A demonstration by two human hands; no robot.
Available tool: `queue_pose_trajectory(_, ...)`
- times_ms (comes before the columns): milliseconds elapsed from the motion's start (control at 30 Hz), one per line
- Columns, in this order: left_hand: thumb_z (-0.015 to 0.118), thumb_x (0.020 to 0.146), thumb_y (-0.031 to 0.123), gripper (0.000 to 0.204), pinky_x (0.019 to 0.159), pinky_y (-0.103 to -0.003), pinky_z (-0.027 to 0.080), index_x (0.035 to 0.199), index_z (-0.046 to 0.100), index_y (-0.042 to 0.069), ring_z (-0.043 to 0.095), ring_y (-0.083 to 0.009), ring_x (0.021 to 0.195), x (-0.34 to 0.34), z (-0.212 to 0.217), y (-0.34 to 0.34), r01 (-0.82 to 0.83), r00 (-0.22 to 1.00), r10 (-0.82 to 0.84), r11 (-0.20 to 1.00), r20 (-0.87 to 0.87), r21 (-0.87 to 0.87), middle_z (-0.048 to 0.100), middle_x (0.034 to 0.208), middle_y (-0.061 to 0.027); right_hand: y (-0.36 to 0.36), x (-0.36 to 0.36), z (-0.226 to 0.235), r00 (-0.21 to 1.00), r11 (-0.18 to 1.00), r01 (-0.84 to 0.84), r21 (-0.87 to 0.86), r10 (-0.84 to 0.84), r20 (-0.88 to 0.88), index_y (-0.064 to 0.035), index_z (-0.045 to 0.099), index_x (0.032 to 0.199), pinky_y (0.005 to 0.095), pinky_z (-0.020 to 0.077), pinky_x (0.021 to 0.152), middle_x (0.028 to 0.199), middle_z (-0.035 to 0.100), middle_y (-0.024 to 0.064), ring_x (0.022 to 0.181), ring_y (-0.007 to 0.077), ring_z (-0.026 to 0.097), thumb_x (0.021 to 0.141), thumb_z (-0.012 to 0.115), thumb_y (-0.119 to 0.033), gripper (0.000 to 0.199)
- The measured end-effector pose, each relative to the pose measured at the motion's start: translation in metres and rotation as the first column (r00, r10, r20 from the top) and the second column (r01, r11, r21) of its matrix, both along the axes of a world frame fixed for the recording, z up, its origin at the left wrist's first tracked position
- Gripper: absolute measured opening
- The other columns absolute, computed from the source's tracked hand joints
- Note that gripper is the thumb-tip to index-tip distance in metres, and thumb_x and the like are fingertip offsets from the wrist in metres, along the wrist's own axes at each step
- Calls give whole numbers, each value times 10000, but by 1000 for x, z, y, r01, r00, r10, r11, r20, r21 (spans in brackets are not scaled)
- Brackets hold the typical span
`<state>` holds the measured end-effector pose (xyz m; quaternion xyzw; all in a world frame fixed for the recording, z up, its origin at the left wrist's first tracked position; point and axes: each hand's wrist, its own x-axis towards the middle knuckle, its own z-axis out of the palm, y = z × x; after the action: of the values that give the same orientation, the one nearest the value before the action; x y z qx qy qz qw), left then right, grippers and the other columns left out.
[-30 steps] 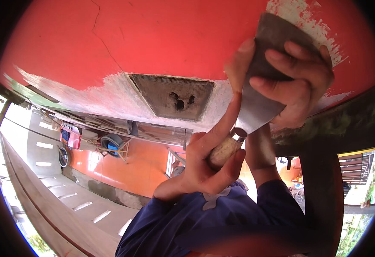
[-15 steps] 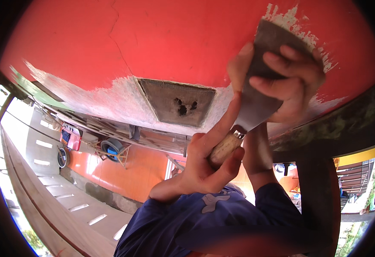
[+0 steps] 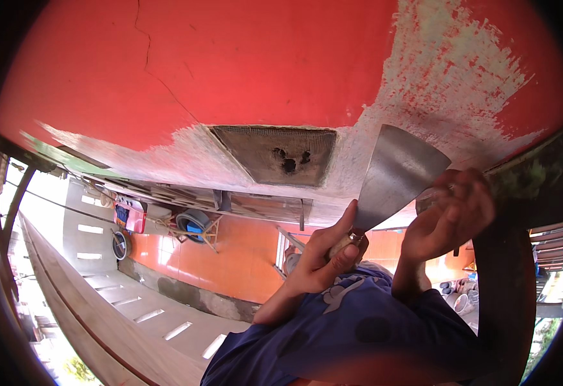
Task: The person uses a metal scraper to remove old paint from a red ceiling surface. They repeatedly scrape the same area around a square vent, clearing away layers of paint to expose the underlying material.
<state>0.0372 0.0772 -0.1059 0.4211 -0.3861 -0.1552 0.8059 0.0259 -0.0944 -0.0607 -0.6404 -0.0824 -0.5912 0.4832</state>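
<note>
My left hand (image 3: 323,257) is wrapped round the wooden handle (image 3: 342,243) of a wide putty knife, its thumb and forefinger near the metal collar. The broad grey metal blade (image 3: 400,174) points up and right, in front of the painted surface. Close to the blade's right edge is my right hand (image 3: 449,219), fingers half curled and slightly blurred, with nothing clearly in it. Above the blade, a rough off-white patch (image 3: 452,71) spreads over the red surface (image 3: 249,58); its edges are ragged.
A trapezoid mesh-covered opening (image 3: 275,154) with torn holes lies left of the blade. A thin crack runs up the red paint. Dark beams (image 3: 503,289) stand at right. Below are an orange tiled floor (image 3: 236,257), a blue-lined tub (image 3: 194,225) and a pale ledge (image 3: 95,315).
The putty knife has come down and away from the red surface, showing more of the off-white patch. My right hand has left the blade's face and moved down and right.
</note>
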Motion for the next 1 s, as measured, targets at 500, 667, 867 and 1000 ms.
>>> queue_pose_trajectory(500,411,985,261,671,632,-222,382,1500,111,-48,504,-92,659,-11,23,13,-110,970,163,956,-178,273,614,851,-78,60,27,1,803,791,-354,499,531,-271,47,522,1003,333,441,621,898,583,120,727,178,546,907,533,-76,156)
queue_pose_trajectory(667,398,976,225,657,720,-209,390,1499,114,-53,552,-107,762,-15,37,21,-94,968,174,922,-184,375,633,931,-117,62,29,3,875,870,-321,374,423,-234,44,533,1017,329,439,640,895,585,126,761,203,562,909,520,-78,163)
queue_pose_trajectory(867,396,961,168,652,652,-212,375,1495,101,-64,497,-76,680,-8,50,17,-111,969,179,930,-168,351,589,776,-78,57,35,9,924,974,-209,92,227,-307,42,550,996,346,449,642,868,594,144,705,245,568,913,522,-109,174)
queue_pose_trajectory(1000,386,963,160,654,589,-211,349,1496,82,-66,459,-64,628,-5,54,14,-108,980,157,934,-119,340,531,677,-39,56,31,21,874,907,-208,365,340,-347,41,553,996,337,449,640,845,597,133,707,229,571,911,524,-127,190)
